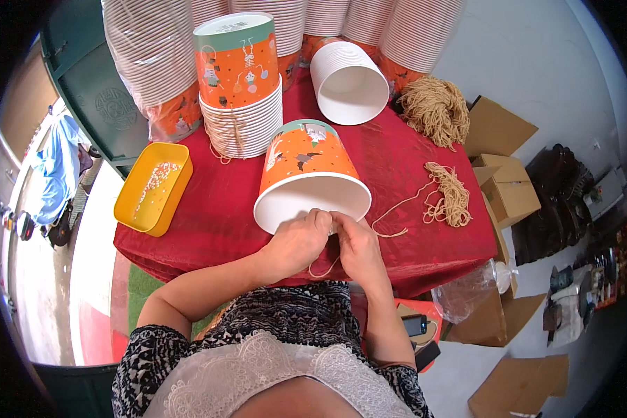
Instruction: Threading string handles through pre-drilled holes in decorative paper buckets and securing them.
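An orange and green paper bucket [310, 160] lies tilted on the red tablecloth with its white mouth toward me. At the near rim, my left hand [299, 239] and my right hand [359, 249] meet with fingertips pinched close together. A thin beige cord [320, 276] hangs in a small loop below them, its ends running up to the fingers. The fingers hide the exact grip and whatever lies between the fingertips. To the right rests a loose hank of beige cord [450, 198], one strand trailing toward the bucket.
A yellow tray [181, 193] with small pale pieces stands left. Behind are a nested bucket stack [240, 129], a white bucket on its side [355, 94], wrapped stacks [153, 49] and a large cord bundle [435, 111]. Cardboard boxes [510, 189] stand right of the table.
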The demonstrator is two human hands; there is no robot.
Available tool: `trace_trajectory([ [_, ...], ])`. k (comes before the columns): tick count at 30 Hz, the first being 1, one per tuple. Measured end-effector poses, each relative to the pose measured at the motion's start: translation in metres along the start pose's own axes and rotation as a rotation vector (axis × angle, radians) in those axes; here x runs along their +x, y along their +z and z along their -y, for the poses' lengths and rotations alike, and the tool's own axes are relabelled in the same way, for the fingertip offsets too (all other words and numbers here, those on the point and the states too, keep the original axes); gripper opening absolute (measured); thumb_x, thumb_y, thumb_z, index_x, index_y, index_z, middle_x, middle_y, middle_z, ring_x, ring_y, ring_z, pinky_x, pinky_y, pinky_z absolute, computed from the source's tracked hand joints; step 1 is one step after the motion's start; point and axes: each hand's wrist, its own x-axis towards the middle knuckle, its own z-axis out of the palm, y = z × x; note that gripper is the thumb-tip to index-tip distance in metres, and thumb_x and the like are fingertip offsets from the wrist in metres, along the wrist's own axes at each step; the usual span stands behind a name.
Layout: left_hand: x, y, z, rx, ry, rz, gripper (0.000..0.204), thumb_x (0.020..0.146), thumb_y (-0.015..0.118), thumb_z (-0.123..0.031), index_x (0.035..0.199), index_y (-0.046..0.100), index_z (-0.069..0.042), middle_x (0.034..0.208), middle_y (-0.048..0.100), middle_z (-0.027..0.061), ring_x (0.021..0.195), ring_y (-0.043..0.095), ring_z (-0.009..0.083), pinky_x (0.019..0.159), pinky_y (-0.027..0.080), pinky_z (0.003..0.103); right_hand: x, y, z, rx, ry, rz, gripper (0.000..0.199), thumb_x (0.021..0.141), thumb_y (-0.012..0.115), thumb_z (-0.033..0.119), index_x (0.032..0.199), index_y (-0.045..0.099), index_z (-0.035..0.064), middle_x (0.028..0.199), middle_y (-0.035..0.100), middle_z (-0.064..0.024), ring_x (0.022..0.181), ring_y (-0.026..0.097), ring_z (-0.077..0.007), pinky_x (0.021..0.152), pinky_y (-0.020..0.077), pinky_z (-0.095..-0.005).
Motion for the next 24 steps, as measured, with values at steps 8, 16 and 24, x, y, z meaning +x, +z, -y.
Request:
trace_trajectory([
  [8, -0.001, 0.003, 0.001, 0.067, 0.020, 0.006, 0.019, 0.093, 0.057, -0.010, 0.101, 0.044, 0.002, 0.084, 0.057, 0.0204, 0.069, 0.064, 0.0378, 0.055, 0.054, 0.046, 0.011, -0.011, 0.007, 0.028, 0.059, 0.160, 0.018, 0.091, 0.050, -0.001, 0.106, 0.060, -0.0050, 0.098, 0.064, -0.0290, 0.094, 0.062, -0.0467, 0.079, 0.0502, -0.0487],
  [16, -0.001, 0.000, 0.002, -0.111, -0.118, -0.004, 0.017, 0.094, 0.059, -0.012, 0.100, 0.049, 0.001, 0.082, 0.061, 0.0226, 0.073, 0.063, 0.0422, 0.060, 0.052, 0.050, 0.009, -0.008, 0.004, -0.003, 0.108, 0.118, 0.011, 0.094, 0.059, 0.005, 0.100, 0.062, -0.0031, 0.091, 0.068, -0.0227, 0.085, 0.067, -0.0366, 0.074, 0.0523, -0.0404],
  [24, 0.003, -0.010, 0.002, -0.343, -0.237, -0.037, 0.008, 0.091, 0.062, -0.005, 0.092, 0.056, 0.000, 0.085, 0.064, 0.0217, 0.080, 0.064, 0.0422, 0.070, 0.051, 0.048, -0.002, 0.003, 0.008, -0.067, 0.052, -0.027, 0.006, 0.092, 0.062, 0.006, 0.095, 0.060, 0.0009, 0.084, 0.066, -0.0216, 0.082, 0.065, -0.0414, 0.065, 0.0505, -0.0483],
])
